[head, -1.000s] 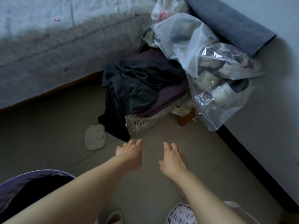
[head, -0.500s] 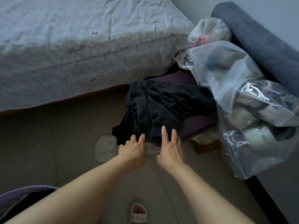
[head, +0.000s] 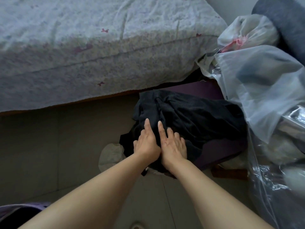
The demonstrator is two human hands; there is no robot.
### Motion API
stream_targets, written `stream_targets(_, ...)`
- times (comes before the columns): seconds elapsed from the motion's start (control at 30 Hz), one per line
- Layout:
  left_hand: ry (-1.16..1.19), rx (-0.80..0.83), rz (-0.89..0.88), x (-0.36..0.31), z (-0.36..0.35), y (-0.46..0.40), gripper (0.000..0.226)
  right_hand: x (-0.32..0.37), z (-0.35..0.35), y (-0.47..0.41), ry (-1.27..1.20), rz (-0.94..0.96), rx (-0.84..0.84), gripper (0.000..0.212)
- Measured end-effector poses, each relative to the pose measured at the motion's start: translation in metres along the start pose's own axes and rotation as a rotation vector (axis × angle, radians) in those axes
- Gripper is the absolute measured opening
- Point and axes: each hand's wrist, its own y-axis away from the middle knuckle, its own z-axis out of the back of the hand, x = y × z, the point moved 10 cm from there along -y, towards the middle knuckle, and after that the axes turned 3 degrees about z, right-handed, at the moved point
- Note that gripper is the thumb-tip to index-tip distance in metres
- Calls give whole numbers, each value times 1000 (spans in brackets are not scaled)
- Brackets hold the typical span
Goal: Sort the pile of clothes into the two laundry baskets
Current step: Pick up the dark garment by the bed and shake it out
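A pile of dark clothes (head: pixel 189 118) lies heaped on the floor by the bed corner, with a black garment on top and a dark purple piece (head: pixel 219 151) under it. My left hand (head: pixel 146 142) and my right hand (head: pixel 171 144) rest side by side on the near part of the black garment, fingers spread and flat, gripping nothing. A pale cloth (head: pixel 110 154) lies on the floor just left of the pile. The rim of a purple basket (head: pixel 24 207) shows at the bottom left corner.
The bed (head: pixel 99 47) with a light flowered sheet fills the top left. Clear plastic bags (head: pixel 267 96) stuffed with things crowd the right side, with a grey roll (head: pixel 287 19) behind them. Tiled floor (head: pixel 49 146) spreads to the left. A slipper tip (head: pixel 137 226) shows at the bottom edge.
Both hands have reached forward from above the bare floor onto the black garment. The view has moved closer, so the purple basket has slid almost out and the white basket is gone.
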Motion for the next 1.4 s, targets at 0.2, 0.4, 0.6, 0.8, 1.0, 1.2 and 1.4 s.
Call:
stream_targets(0.2,427,97,322,16,-6,-1,48,1,-10,-1,-124,41,86,110)
stream_targets(0.4,632,192,229,19,-11,13,27,6,16,9,-148,-29,-109,27)
stream_targets(0.6,293,99,192,33,18,32,90,-4,91,52,-343,-175,-560,21)
stream_targets(0.8,389,79,95,-12,50,69,126,6,183,116,-436,-67,-874,27)
stream_targets(1.0,230,-46,-163,-78,110,113,90,10,263,186,-601,5,-1022,23)
stream_targets(1.2,-37,-157,-281,-113,164,161,39,0,332,264,-612,-39,-1249,12)
stream_targets(1.4,-414,-354,-274,-139,232,223,24,-34,370,347,-597,-328,-1337,15)
